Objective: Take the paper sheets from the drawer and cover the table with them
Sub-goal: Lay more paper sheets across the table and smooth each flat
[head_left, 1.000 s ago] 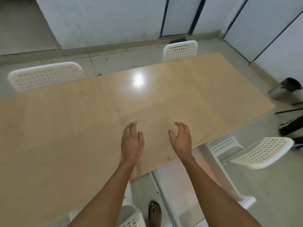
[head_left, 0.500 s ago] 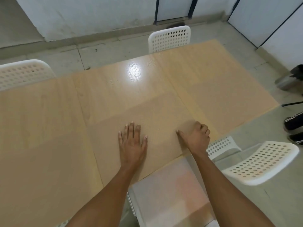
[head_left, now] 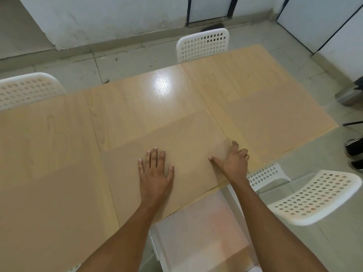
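Observation:
A translucent paper sheet (head_left: 186, 134) lies on the near middle of the light wooden table (head_left: 163, 89). My left hand (head_left: 155, 169) rests flat on it, fingers spread and straight. At the sheet's right edge my right hand (head_left: 233, 161) has its fingers curled and its thumb stretched out, and it holds that edge, which looks slightly lifted. More sheets cover the table's right end (head_left: 265, 118) and its near left part (head_left: 49, 193). Below the table edge the white drawer (head_left: 200, 228) stands pulled out, with pale sheets inside.
White perforated chairs stand at the far side (head_left: 204, 44), the far left (head_left: 25, 89) and the near right (head_left: 318, 195). A dark bin (head_left: 351, 93) and shoes (head_left: 355, 150) sit on the floor at the right. The far middle of the tabletop is bare and glossy.
Both hands came down from above the table onto the middle sheet. The left hand now lies flat; the right hand moved to the sheet's right edge and curled there.

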